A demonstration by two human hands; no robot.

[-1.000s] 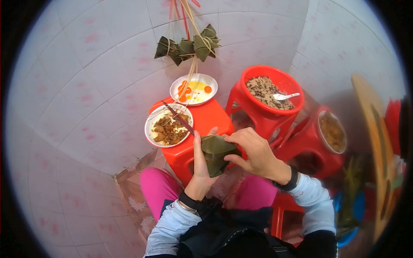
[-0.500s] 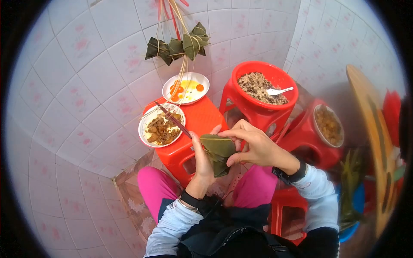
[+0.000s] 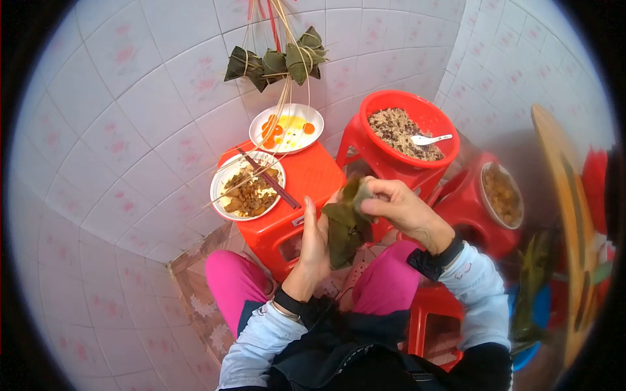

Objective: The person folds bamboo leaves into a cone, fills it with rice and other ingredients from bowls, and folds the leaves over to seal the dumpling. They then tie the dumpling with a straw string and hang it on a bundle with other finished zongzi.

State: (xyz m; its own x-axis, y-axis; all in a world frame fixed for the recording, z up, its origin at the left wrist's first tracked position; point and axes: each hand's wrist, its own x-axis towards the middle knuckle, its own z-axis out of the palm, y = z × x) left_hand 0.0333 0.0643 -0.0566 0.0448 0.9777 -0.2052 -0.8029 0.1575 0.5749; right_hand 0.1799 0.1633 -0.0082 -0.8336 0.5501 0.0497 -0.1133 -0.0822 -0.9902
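Green zongzi leaves (image 3: pixel 343 229), folded together, stand in front of me above my knees. My left hand (image 3: pixel 315 242) supports them from the left side, its thumb pointing up and its other fingers mostly hidden behind the leaves. At the upper right, my right hand (image 3: pixel 401 207) pinches the leaf ends between thumb and fingers; this part is a little blurred. Whether there is filling inside the leaves cannot be seen. Just beyond my left hand, dark chopsticks (image 3: pixel 270 179) rest across a bowl of meat filling (image 3: pixel 250 195).
A plate with egg yolks (image 3: pixel 306 140) shares the red stool (image 3: pixel 313 174) with the bowl. Tied zongzi (image 3: pixel 274 64) hang on strings by the tiled wall. A red basin (image 3: pixel 438 117) holds rice and a white spoon (image 3: pixel 432 139). Rightward are another bowl (image 3: pixel 502 195), leaves (image 3: pixel 529 287) and a wooden board (image 3: pixel 566 215).
The upper leaf part, earlier folded flat over the top, now stands raised and bent in my right hand. My right hand has shifted slightly up and right. The view has tilted a little.
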